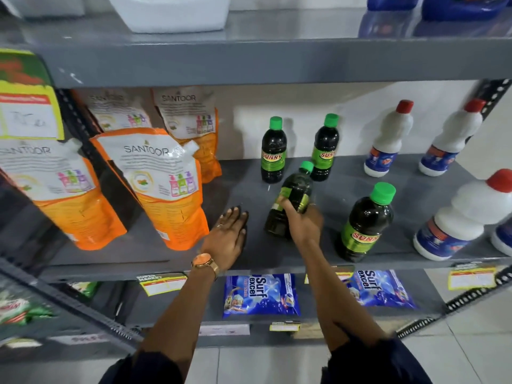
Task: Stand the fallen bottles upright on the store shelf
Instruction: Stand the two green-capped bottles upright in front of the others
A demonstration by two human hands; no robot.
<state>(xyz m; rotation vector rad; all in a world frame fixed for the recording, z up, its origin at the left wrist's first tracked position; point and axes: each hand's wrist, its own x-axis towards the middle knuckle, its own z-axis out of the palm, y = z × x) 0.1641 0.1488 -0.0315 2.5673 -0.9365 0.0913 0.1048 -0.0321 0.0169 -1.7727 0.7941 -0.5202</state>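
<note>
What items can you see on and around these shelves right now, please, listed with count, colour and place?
Sunny bottles: four, dark with green caps; three upright on the middle shelf, one tilted in the right hand.
White bottles: at least three, red caps, blue labels; upright, right side of the middle shelf.
Santoor pouches: four, orange and white; left side of the middle shelf.
Surf Excel packets: two, blue; lower shelf.
Price tags: several, yellow; shelf edges.
Shelf: grey metal, several tiers.
Wristwatch: one, gold-toned; left wrist.
Left hand: flat on the middle shelf, empty.
Right hand: gripping the tilted bottle.
</note>
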